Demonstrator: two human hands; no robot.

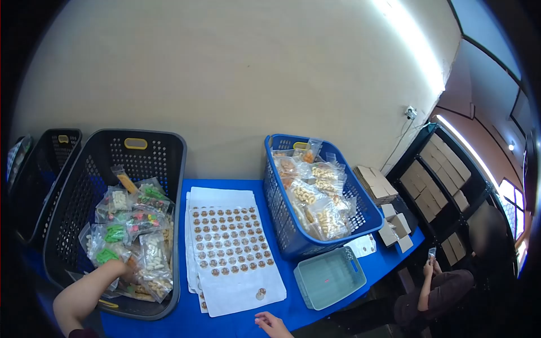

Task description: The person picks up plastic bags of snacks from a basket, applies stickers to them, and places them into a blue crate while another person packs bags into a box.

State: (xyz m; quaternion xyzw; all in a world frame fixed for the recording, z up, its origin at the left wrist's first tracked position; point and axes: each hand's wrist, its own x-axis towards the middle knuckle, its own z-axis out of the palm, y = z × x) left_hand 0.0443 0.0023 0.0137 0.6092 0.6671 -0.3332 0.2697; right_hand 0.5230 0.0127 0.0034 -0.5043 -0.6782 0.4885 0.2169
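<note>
My left hand (125,271) reaches down into a black laundry-style basket (181,225), among clear bags of snacks (153,252). Its fingers are hidden by the bags, so what they touch or grip cannot be made out. At the bottom edge of the view is my right hand (273,325), its fingers loosely apart with nothing in them. Just above it lies a white sheet of round stickers (234,293), on top of other sheets. Most of the stickers sit in rows, with one or two by themselves near the lower right corner.
A blue basket (276,191) holds more bagged snacks. In front of it stands a grey-green tray (304,301). Small open cartons (395,230) and stacked cardboard (375,183) are at the right on the blue-covered table (225,327). Another person (437,293) holds a small packet nearby.
</note>
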